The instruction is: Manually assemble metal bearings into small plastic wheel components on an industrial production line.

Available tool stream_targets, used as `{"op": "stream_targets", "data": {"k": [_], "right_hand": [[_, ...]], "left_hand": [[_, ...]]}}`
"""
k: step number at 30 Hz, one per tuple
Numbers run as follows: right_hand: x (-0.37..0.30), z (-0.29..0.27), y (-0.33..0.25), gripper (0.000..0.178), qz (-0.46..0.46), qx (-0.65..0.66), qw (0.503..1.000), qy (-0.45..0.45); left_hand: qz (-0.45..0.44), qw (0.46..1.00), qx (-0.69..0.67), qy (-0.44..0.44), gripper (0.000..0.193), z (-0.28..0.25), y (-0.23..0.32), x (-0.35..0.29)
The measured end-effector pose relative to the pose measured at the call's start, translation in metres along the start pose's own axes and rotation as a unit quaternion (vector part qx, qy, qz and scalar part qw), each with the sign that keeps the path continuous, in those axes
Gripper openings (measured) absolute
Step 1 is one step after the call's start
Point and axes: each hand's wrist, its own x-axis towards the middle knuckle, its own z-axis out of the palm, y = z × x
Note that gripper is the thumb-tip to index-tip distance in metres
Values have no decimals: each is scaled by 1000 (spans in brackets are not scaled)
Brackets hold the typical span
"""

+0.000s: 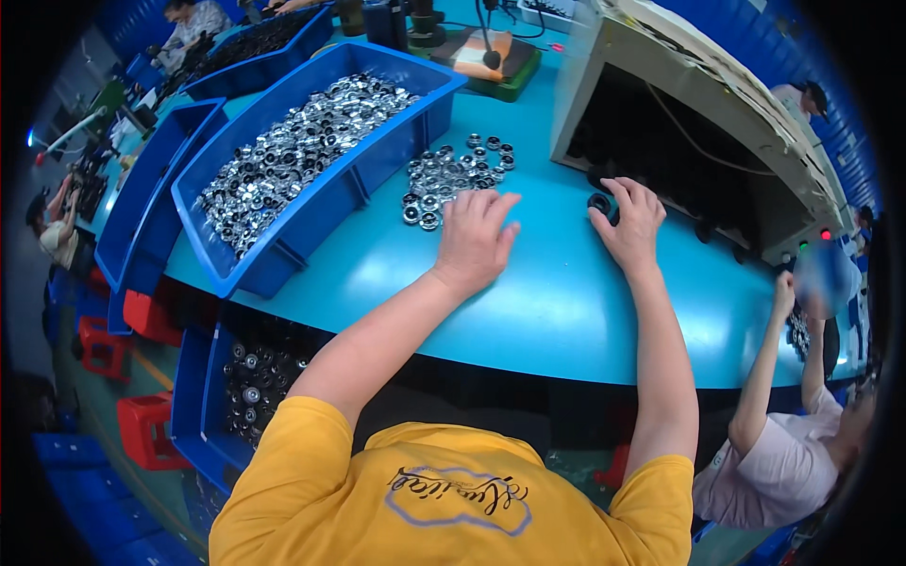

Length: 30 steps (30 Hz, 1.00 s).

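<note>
My left hand (475,242) is on the left, its fingers stretched over the near edge of a loose pile of small silver round metal parts (444,179) on the blue-green tabletop. Its thumb stands apart, and nothing shows between thumb and fingers. Farther right, my right hand (630,224) curls its thumb and index finger about a black round part (599,203) beside the opening of a pale box-shaped machine (580,90). The hand's own fingers hide some of that part. More black round parts sit along the machine's lower edge.
A long blue bin (326,212) full of silver parts stands left of the pile. Narrower blue bins lie beyond it. A green-based device (514,85) stands at the back. At right, a co-worker in a pale shirt (779,467) reaches to the table. Red stools (146,429) stand lower left.
</note>
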Motion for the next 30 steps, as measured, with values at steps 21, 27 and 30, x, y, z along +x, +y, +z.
{"op": "stream_targets", "data": {"k": [21,27,30], "right_hand": [[16,10,-145,24,16,308,949,-62],[24,9,-135,30,70,413,906,-64],[38,17,-112,33,110,431,891,-88]], "left_hand": [[-195,903,-371,93,20,-26,-48,13],[-347,783,-509,-89,23,-27,-40,13],[-364,751,-547,-60,23,-27,-49,14]]}}
